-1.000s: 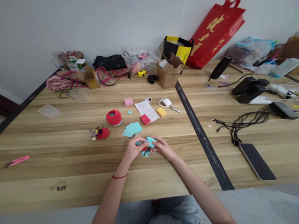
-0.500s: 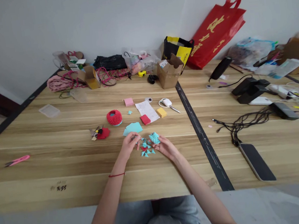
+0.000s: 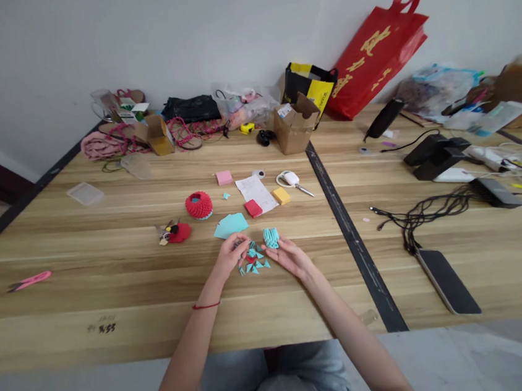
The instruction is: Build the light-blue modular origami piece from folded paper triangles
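My right hand [image 3: 292,257] holds a teal piece built of folded paper units [image 3: 271,238] between thumb and fingers, just above the table. My left hand [image 3: 230,254] is closed, fingertips pinched together at the left edge of a loose pile of teal folded paper triangles [image 3: 254,269]; whatever is in the pinch is too small to make out. A little red paper [image 3: 251,259] shows within the pile. Behind my left hand lie teal paper sheets [image 3: 230,225]. Farther left stands a round red folded-paper bowl [image 3: 199,205] with a teal base.
Pink [image 3: 224,177], red [image 3: 253,208] and yellow paper pads [image 3: 282,196] lie around a written sheet [image 3: 255,190]. Scissors [image 3: 304,190] are behind them, pink snips [image 3: 31,280] far left. A cardboard box [image 3: 297,131] stands at the back; cables [image 3: 413,220] and a power bank [image 3: 448,281] lie right.
The teal paper piece has been turned in my right hand and stands more upright. My left hand has shifted slightly right, over the pile's edge. A triangle now shows at the pile's left.
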Motion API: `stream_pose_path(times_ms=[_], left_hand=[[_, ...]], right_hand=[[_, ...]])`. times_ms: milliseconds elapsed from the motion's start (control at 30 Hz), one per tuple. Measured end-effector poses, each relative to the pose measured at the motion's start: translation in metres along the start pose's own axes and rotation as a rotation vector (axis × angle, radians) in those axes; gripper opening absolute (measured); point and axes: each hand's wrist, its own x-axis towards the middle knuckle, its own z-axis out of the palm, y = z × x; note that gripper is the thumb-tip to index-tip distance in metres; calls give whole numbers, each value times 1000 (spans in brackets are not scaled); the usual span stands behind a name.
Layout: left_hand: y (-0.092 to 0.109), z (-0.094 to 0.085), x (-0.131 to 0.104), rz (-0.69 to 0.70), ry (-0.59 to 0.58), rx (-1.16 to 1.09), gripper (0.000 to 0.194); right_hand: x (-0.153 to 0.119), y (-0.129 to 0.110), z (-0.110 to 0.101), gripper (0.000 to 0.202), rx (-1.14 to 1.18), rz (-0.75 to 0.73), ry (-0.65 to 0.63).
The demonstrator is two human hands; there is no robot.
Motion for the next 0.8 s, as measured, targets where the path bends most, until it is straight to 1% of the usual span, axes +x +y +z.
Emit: stream_pose_path(times_ms=[100,200,333,400,433,533,633,733,800], left_hand=[[-3,0,0,30,19,65,22],[-4,1,0,94,28,153,20],[-3,5,-2,218,-15,273,16],[-2,8,-4,308,-23,346,15],[-1,9,-6,369,-4,398,15],[-1,12,-12,610,79,617,17],[-1,12,-16,804,97,848,19],[-4,12,-17,914,76,993,26],[-6,11,-16,942,58,1031,29]], right_hand=[[0,0,1,24,-6,-2,6],[1,1,0,22,-12,-21,26],[1,1,-1,22,-27,-15,30],[1,1,-1,25,-25,-17,23],[1,1,0,26,-26,-19,16],[1,1,0,29,-35,-29,5],[1,2,0,31,-29,-39,19],[2,3,-1,31,-20,-36,18],[2,3,-1,31,-18,-32,17]])
